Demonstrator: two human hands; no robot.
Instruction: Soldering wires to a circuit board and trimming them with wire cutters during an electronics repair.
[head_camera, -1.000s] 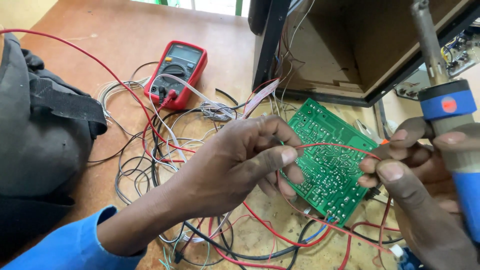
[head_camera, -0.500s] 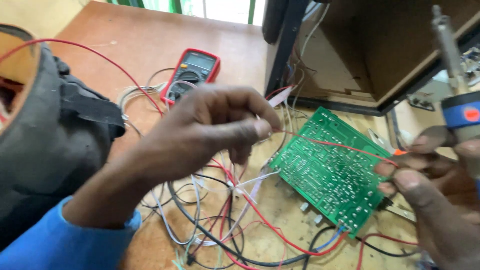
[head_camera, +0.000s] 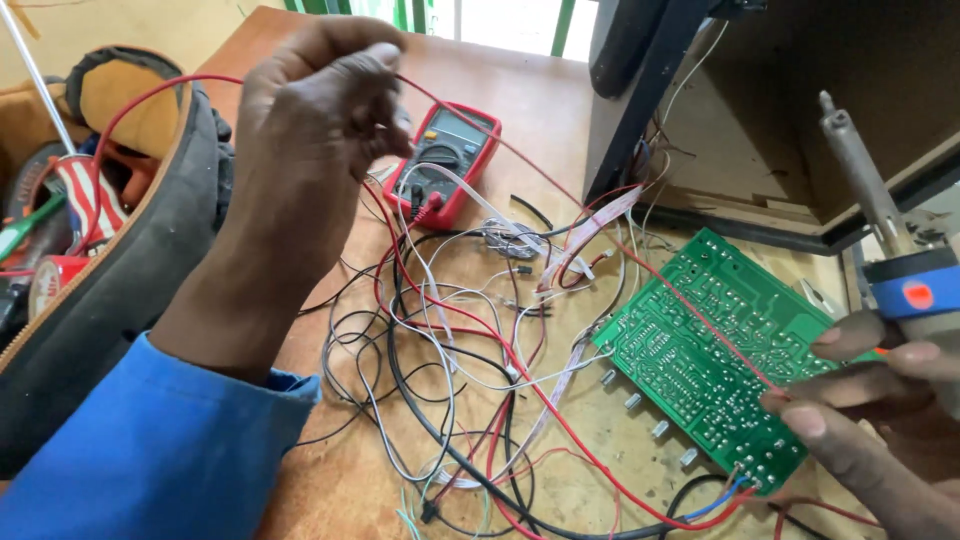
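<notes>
Red wire stretched between two hands above the circuit board.

We see the left hand (head_camera: 310, 130) raised, its grip pinching the red wire (head_camera: 560, 190), which runs taut down to the right hand (head_camera: 870, 420); that grip clasps the wire and a soldering iron (head_camera: 880, 230) beside the green circuit board (head_camera: 700, 350) on the worktop (head_camera: 540, 90), near a red multimeter (head_camera: 445, 160).

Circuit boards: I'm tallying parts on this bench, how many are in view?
1. The green circuit board lies on the wooden table at right, beside the wire tangle, its near edge at the right hand. Others may be hidden inside the open cabinet.
</notes>
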